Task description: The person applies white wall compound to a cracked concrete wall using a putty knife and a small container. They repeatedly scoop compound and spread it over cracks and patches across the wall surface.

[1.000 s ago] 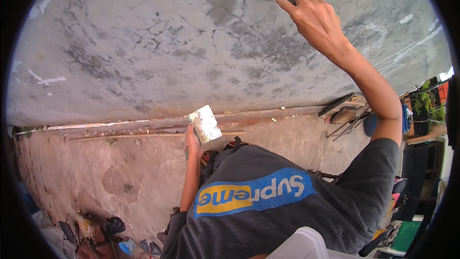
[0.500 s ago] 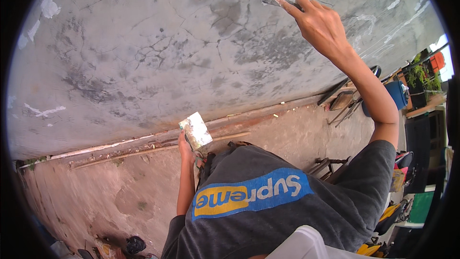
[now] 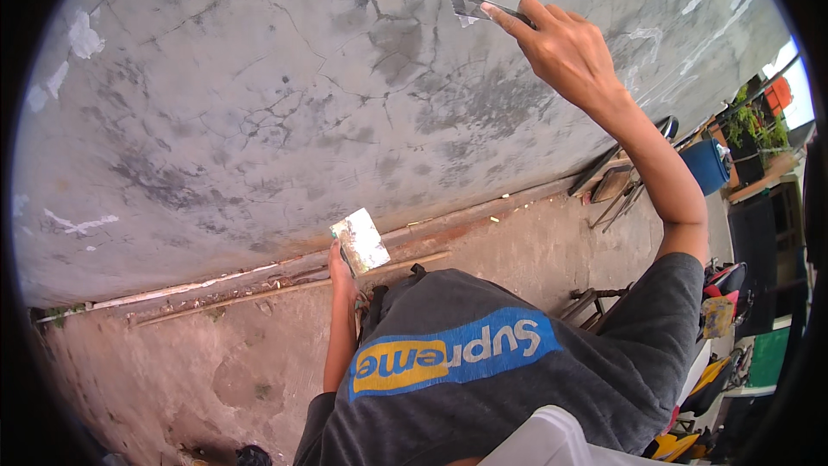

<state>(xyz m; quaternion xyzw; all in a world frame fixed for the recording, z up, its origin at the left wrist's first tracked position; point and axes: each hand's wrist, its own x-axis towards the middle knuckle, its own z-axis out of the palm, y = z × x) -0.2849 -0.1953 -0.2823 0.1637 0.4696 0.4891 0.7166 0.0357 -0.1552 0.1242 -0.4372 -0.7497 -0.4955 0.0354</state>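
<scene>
A cracked grey plaster wall (image 3: 285, 78) fills the upper view. My right hand (image 3: 569, 50), arm stretched up, is closed around a putty knife (image 3: 471, 9) at the wall. Its index finger presses along the blade, and a bit of white paste shows at the blade's lower edge. Low by my body, my left hand (image 3: 341, 271) grips the edge of a flat rectangular plate (image 3: 362, 242), pale and smeared, partly washed out by glare. That hand's fingers are partly hidden behind the plate.
White patches (image 3: 84, 34) and streaks mark the wall. A long pole (image 3: 259, 295) lies along its foot on the concrete ground (image 3: 216, 354). Toward the right stand a blue barrel (image 3: 705, 166), leaning boards (image 3: 611, 183), a dark wooden frame (image 3: 588, 304) and parked motorbikes (image 3: 711, 380).
My right hand has moved slightly left and down across the wall with the putty knife. White paste now shows below the blade. The plate in my left hand has shifted a little to the right.
</scene>
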